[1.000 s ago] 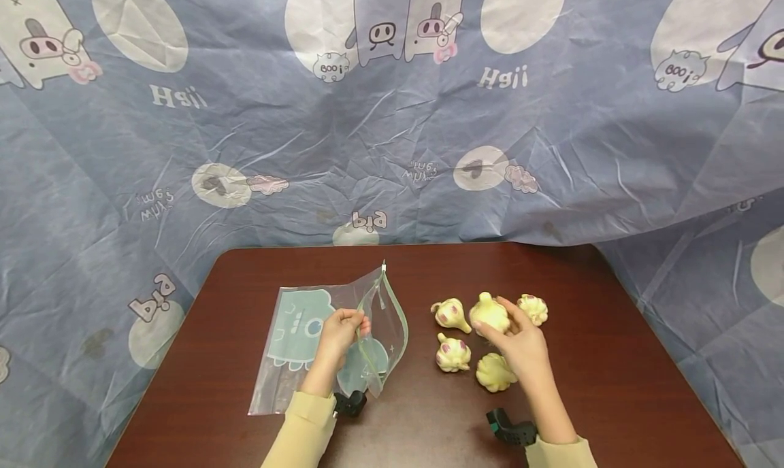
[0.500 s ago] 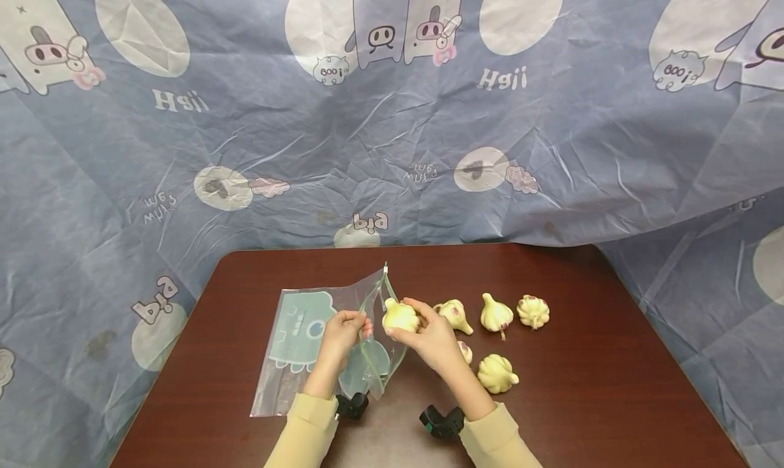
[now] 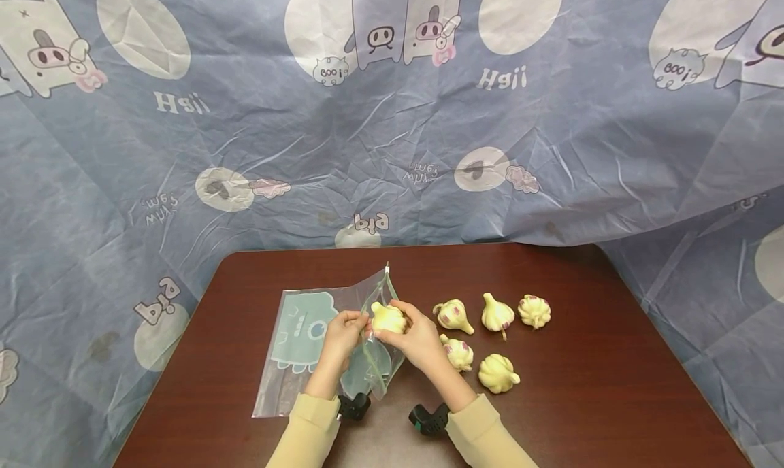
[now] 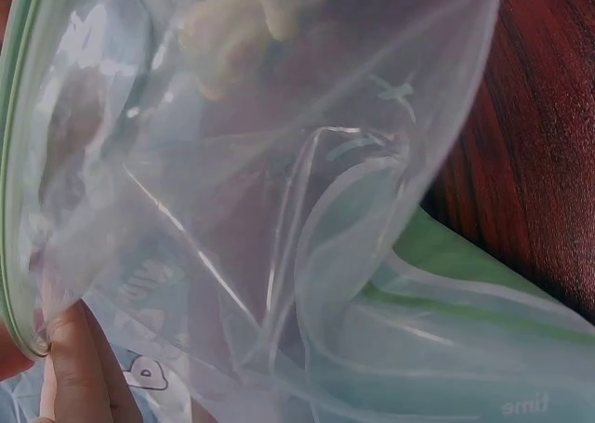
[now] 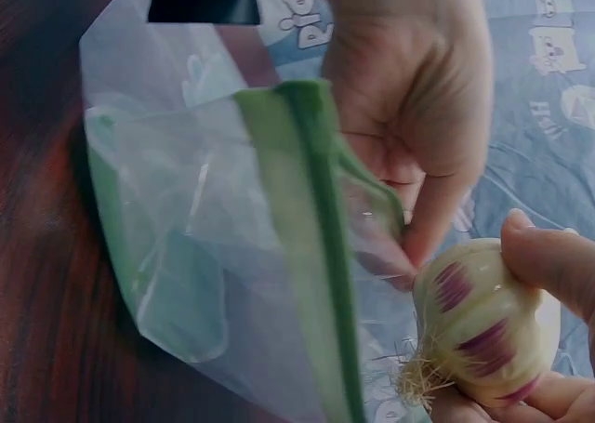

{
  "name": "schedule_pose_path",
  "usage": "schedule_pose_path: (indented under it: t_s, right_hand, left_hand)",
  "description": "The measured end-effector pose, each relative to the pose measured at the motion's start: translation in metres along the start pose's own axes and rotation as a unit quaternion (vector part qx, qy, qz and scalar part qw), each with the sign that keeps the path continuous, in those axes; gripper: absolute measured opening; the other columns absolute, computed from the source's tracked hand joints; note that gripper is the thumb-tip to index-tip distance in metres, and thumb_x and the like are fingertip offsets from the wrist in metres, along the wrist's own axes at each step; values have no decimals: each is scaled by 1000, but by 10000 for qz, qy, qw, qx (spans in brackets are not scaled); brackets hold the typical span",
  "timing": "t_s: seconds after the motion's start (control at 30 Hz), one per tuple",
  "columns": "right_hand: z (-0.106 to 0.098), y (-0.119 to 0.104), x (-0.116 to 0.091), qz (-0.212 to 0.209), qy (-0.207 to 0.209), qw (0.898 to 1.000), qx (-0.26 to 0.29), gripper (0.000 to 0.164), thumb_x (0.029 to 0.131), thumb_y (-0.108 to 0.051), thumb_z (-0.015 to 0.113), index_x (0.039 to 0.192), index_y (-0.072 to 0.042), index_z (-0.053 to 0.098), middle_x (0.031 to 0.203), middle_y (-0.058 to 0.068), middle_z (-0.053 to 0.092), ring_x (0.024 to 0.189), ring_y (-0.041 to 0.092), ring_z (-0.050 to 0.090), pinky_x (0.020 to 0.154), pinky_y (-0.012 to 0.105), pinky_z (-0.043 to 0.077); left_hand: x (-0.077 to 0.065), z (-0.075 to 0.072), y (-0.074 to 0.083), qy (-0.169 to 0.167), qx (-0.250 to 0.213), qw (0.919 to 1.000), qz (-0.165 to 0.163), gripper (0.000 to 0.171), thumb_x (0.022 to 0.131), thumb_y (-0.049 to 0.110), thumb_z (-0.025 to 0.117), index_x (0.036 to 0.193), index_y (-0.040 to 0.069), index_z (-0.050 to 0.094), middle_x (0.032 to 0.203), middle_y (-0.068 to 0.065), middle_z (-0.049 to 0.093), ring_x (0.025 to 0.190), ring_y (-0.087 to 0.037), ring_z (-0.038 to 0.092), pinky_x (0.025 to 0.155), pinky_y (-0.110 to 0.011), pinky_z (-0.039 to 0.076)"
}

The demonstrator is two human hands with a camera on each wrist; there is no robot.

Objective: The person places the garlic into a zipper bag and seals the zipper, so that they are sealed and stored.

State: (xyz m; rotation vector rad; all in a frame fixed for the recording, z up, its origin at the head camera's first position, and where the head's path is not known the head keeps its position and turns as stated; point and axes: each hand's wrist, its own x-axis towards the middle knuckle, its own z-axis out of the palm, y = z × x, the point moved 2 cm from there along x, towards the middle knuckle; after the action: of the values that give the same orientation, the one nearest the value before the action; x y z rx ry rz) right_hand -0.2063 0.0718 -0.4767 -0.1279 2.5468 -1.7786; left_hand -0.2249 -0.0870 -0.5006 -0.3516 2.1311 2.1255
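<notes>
My left hand [image 3: 344, 337] pinches the rim of a clear zip bag [image 3: 269, 386] with a teal printed figure and a green seal strip. The bag lies partly flat on the table, its mouth raised and parted toward the right. My right hand [image 3: 418, 335] holds a garlic bulb [image 3: 388, 318] by its sides, right at the bag's mouth and close to the left fingertips. In the right wrist view the bulb [image 5: 483, 325] shows purple streaks and roots, beside the green seal strip [image 5: 321, 256]. Through the bag's film in the left wrist view, a pale garlic shape [image 4: 228, 33] appears blurred.
Several more garlic bulbs lie right of the bag on the dark wooden table [image 3: 612, 359], among them a purple-marked one [image 3: 534, 311] and a plain yellowish one [image 3: 498, 373]. A blue printed cloth [image 3: 392, 114] hangs behind the table's far edge.
My right hand has carried the garlic bulb left from among the others to the bag's mouth. The left hand stays at the bag's rim.
</notes>
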Motion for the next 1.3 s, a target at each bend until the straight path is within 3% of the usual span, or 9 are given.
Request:
schedule_pose_path:
  t_s: [0.2, 0.27, 0.5, 0.63, 0.93, 1.3]
  right_hand:
    - [3, 4, 2, -161, 96, 9991, -371, 68, 78, -28, 84, 136, -5, 55, 118, 16, 66, 92, 19, 62, 67, 23, 53]
    - [4, 5, 3, -190, 113, 9987, -458, 67, 79, -28, 83, 135, -5, 55, 118, 17, 66, 91, 20, 61, 67, 25, 53]
    - [6, 15, 5, -157, 75, 9952, -968, 67, 80, -27, 82, 136, -3, 54, 128, 20, 62, 97, 27, 62, 72, 34, 55]
    - [8, 20, 6, -142, 103, 9924, -1221, 67, 80, -26, 82, 136, -1, 54, 131, 22, 60, 103, 32, 62, 75, 40, 55]
    - [11, 33, 13, -129, -13, 9897, -1425, 68, 78, -22, 83, 136, 0, 54, 128, 22, 61, 106, 33, 62, 78, 41, 54]
    - [16, 39, 20, -382, -386, 9723, -2274, 65, 73, -13, 85, 130, 5, 57, 124, 24, 61, 108, 38, 61, 88, 50, 53]
  left_hand:
    - [1, -1, 0, -28, -146, 9999, -8, 20, 98, 5, 58, 108, -11, 53, 83, -3, 67, 72, -4, 63, 69, -18, 58]
    - [-5, -2, 7, -86, -269, 9996, 0, 19, 98, 3, 57, 108, -12, 52, 82, -4, 67, 71, -5, 63, 69, -18, 59]
    - [-1, -6, 3, -182, -397, 9990, -11, 24, 99, 8, 57, 112, -10, 50, 80, -1, 68, 69, -4, 65, 67, -15, 57]
    - [-3, -8, 9, -170, -451, 9988, -26, 22, 99, 7, 57, 113, -9, 50, 80, -1, 67, 68, -3, 65, 67, -14, 57]
    - [-6, -13, 24, -140, -402, 9991, 28, 23, 99, 9, 58, 113, -8, 52, 83, -2, 67, 70, -4, 66, 69, -15, 58]
    - [-11, -8, 25, -189, -665, 9976, 73, 19, 98, 3, 57, 110, -9, 50, 82, -2, 66, 72, -3, 64, 68, -14, 57]
